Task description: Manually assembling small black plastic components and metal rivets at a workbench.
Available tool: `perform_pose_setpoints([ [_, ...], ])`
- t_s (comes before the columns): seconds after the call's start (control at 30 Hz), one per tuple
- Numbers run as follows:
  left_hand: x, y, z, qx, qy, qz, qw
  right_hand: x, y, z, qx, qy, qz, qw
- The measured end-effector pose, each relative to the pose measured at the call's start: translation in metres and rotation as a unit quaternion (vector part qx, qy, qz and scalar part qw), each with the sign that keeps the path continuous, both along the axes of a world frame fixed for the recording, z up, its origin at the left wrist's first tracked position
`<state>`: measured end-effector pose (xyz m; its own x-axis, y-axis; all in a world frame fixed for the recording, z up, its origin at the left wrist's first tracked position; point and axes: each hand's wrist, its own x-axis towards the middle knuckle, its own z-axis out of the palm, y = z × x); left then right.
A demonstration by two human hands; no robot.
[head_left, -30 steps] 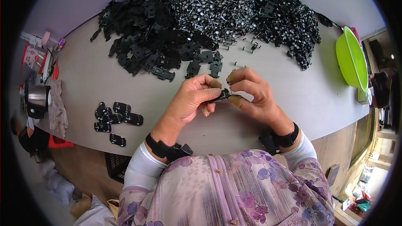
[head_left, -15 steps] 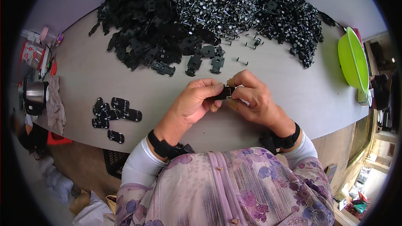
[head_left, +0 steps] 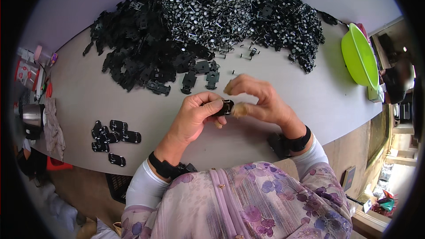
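Note:
My left hand [head_left: 192, 117] pinches a small black toy car chassis [head_left: 227, 107] between thumb and fingers, with a metal axle showing across it. Just right of it my right hand [head_left: 259, 99] holds nothing; its thumb and forefinger are spread, both with a tan covering at the tip. A loose wheel axle [head_left: 234, 73] lies just beyond the forefinger. More wheel axles [head_left: 246, 56] are scattered behind it. Bare chassis plates [head_left: 189, 81] lie singly ahead of my left hand. At the left, several chassis [head_left: 118, 126] with axles fitted sit in a loose cluster.
Along the back of the table [head_left: 301, 102] rise a heap of black chassis plates [head_left: 137, 40], a silver-wheeled axle heap [head_left: 208, 9] and a black-wheeled one [head_left: 287, 22]. A green basin [head_left: 359, 57] stands tilted at the right edge. A cloth [head_left: 54, 124] hangs over the left edge.
My right hand has let go of the chassis, and its thumb and forefinger have spread apart. The chassis stays in my left hand. The whole view has shifted slightly.

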<state>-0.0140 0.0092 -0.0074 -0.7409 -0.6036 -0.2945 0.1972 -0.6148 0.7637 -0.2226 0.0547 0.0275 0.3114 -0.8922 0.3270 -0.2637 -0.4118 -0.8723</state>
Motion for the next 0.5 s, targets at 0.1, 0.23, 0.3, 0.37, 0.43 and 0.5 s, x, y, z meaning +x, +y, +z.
perform_pose_setpoints([
  [0.1,0.002,0.000,-0.003,-0.011,-0.021,0.004,1.000,-0.043,-0.031,-0.018,-0.051,0.158,-0.240,0.956],
  [0.23,-0.004,-0.004,0.000,-0.006,-0.018,0.020,1.000,-0.065,-0.054,-0.025,-0.198,0.336,-0.216,0.895],
  [0.3,-0.003,-0.004,-0.003,-0.001,-0.016,0.013,1.000,-0.077,-0.058,-0.040,-0.183,0.347,-0.210,0.895],
  [0.37,-0.001,-0.005,-0.005,-0.003,-0.014,0.007,1.000,-0.079,-0.055,-0.043,-0.166,0.358,-0.203,0.896],
  [0.43,0.003,-0.005,-0.005,-0.001,-0.025,0.007,1.000,-0.071,-0.044,-0.035,-0.049,0.283,-0.293,0.912],
  [0.5,0.002,-0.005,-0.007,0.001,-0.033,0.005,0.999,-0.066,-0.033,-0.033,0.024,0.176,-0.284,0.942],
])
